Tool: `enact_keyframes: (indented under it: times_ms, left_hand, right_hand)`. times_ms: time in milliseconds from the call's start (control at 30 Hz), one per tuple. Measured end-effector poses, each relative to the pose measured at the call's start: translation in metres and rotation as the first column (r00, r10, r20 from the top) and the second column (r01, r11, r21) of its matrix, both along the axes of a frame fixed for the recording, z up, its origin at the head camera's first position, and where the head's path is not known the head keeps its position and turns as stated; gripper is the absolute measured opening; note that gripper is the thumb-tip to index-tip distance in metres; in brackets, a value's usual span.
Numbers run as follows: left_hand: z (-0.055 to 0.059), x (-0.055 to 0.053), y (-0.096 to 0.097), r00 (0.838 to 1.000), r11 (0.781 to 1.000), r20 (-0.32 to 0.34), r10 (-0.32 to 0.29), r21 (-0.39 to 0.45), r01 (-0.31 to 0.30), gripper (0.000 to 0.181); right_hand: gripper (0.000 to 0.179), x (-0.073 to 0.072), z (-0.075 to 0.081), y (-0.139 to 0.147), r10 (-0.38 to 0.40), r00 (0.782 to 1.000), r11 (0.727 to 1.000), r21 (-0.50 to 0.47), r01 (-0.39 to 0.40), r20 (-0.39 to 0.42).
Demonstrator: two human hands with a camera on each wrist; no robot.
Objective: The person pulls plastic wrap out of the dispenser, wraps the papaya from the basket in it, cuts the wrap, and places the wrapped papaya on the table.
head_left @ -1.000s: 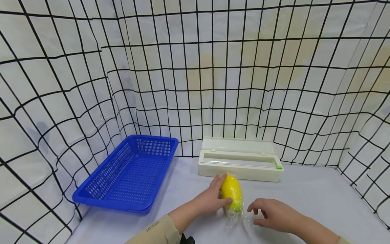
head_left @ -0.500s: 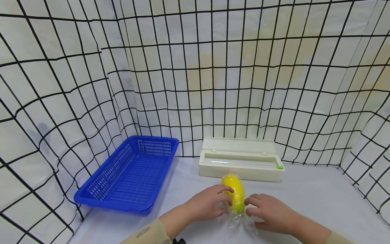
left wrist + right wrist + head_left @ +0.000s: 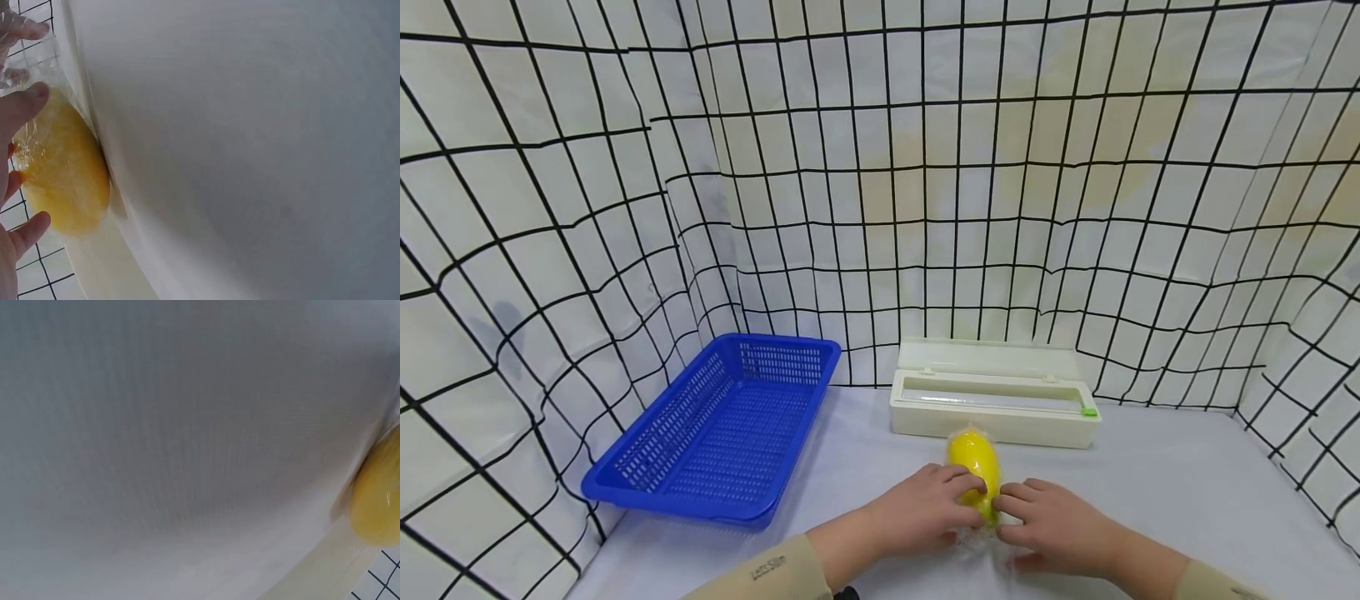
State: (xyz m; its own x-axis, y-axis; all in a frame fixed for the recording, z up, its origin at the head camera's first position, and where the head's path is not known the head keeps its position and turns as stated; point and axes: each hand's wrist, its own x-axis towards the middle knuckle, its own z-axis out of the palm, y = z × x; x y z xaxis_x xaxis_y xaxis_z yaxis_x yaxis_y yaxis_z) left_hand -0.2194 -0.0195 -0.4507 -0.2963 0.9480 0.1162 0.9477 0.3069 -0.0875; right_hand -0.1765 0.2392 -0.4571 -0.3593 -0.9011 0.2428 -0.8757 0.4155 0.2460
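Observation:
A smooth yellow oval fruit [image 3: 973, 454], greener at its near end, lies on the white cloth inside clear plastic wrap [image 3: 37, 69]. My left hand [image 3: 917, 512] curls over its left side and near end; in the left wrist view the thumb [image 3: 25, 106] rests at the wrapped end and the other fingers reach along the fruit. My right hand [image 3: 1060, 529] is at the near right side, its bent fingers on the loose wrap. The right wrist view catches only part of the fruit [image 3: 378, 494], with no fingers showing. Between the hands the gathered film is mostly hidden.
Just behind the fruit stands a cream wrap dispenser box [image 3: 992, 425], lid up, a roll inside and a green slider at its right end. A blue plastic basket [image 3: 752, 508] sits to the left. White walls with a black grid [image 3: 970, 208] surround the table.
My left hand has slid down from the fruit's upper side to its near end. My right hand, apart from it a second ago, has come in to the fruit's right side and wrap.

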Motion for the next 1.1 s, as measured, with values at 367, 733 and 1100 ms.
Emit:
enact_keyframes:
  times_ms: [367,733,1100]
  left_hand:
    - [0.001,-0.003,0.006,0.997,0.999,0.071,-0.008,0.052,0.004,0.013]
    - [0.003,0.001,0.004,0.934,0.973,0.344,0.100,0.163,-0.164,0.006]
    - [0.001,-0.006,0.006,0.868,0.868,0.452,0.209,0.323,-0.377,0.007]
  right_hand:
    - [0.004,0.002,-0.003,-0.010,-0.064,0.986,0.956,-0.273,0.105,0.156]
    - [0.005,0.000,0.006,-0.025,-0.259,0.809,0.802,-0.349,0.485,0.528]
    - [0.006,-0.006,0.005,-0.030,-0.236,0.868,0.765,-0.467,0.444,0.437]
